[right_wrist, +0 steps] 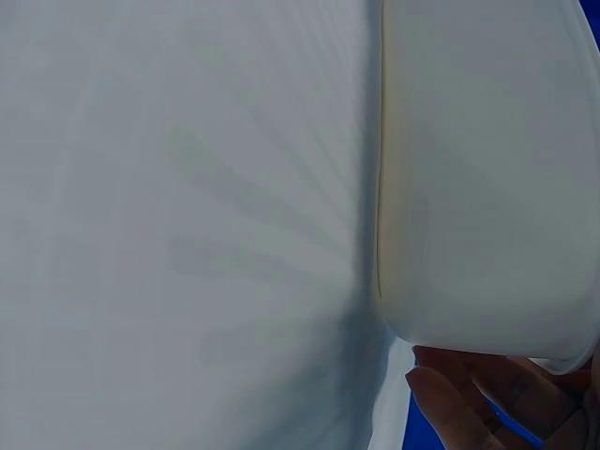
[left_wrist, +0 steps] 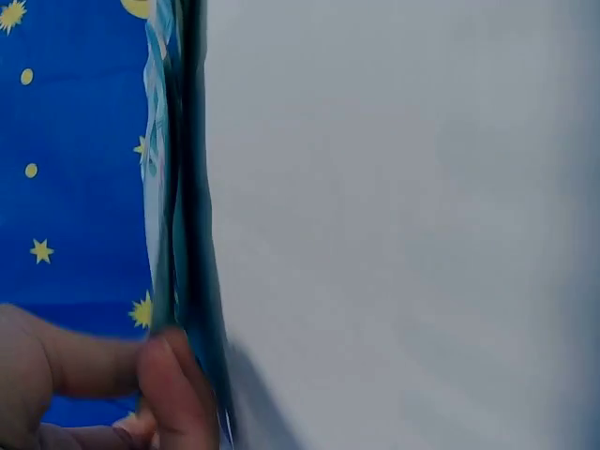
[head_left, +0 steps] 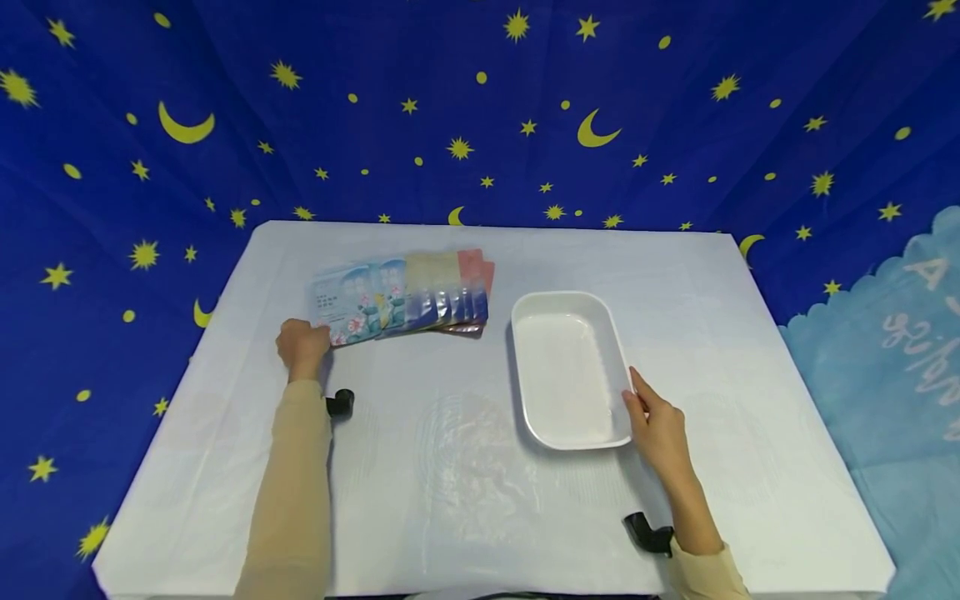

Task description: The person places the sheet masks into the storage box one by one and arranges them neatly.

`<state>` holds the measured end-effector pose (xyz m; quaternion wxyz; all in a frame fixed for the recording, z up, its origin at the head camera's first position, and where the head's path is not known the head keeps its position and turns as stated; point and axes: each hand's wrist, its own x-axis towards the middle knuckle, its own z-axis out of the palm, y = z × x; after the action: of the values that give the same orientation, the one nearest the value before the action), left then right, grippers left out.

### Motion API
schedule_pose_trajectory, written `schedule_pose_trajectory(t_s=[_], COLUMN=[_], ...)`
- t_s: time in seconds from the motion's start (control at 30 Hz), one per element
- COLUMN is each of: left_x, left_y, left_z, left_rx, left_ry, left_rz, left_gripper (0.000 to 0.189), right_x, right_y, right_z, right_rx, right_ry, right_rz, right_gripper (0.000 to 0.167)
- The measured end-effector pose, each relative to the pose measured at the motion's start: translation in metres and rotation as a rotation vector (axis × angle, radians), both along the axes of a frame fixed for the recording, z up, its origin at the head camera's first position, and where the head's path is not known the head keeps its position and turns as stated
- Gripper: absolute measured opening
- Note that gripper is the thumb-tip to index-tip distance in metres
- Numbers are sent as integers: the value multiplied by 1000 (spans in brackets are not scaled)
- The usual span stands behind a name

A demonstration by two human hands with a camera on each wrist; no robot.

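Observation:
A row of overlapping flat packets [head_left: 435,292] lies spread on the table, light blue at the left, then beige with dark blue, and pinkish red at the right end. My left hand [head_left: 303,346] pinches the lower left corner of the leftmost light blue floral packet [head_left: 337,308]. The left wrist view shows thumb and finger on the packet's edge [left_wrist: 192,234]. To the right stands a white rectangular tray [head_left: 573,375] with nothing in it. My right hand [head_left: 660,429] grips its lower right rim, thumb on top; the right wrist view shows fingers by the tray's outer wall [right_wrist: 497,206].
Everything rests on a white-covered table [head_left: 450,517]. A blue cloth [head_left: 420,67] with yellow stars and moons hangs behind and at the left; a light blue lettered cloth [head_left: 892,358] hangs at the right. Black mounts [head_left: 341,404] sit at both wrists.

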<state>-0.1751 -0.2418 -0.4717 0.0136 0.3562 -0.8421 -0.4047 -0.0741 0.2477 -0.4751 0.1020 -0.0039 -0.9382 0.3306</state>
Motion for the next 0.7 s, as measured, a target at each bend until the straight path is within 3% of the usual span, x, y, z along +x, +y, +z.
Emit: schedule_pose_trajectory(t_s=[0.23,0.4,0.53,0.7], left_x=[8,13,15,17], left_y=[-9,-12,-6,12], left_z=[2,8,20,43], left_rx=[66,152,201,281], left_ry=[121,270,355,390], left_rz=[118,168,180,191], left_gripper=[36,22,13,13], right_x=[0,0,0,0], right_y=[0,0,0,0], right_z=[0,1,1,1], right_rx=[1,5,0,0], right_ry=[9,5,4,4], right_rz=[6,4,3,3], right_gripper=[41,41,41,41])
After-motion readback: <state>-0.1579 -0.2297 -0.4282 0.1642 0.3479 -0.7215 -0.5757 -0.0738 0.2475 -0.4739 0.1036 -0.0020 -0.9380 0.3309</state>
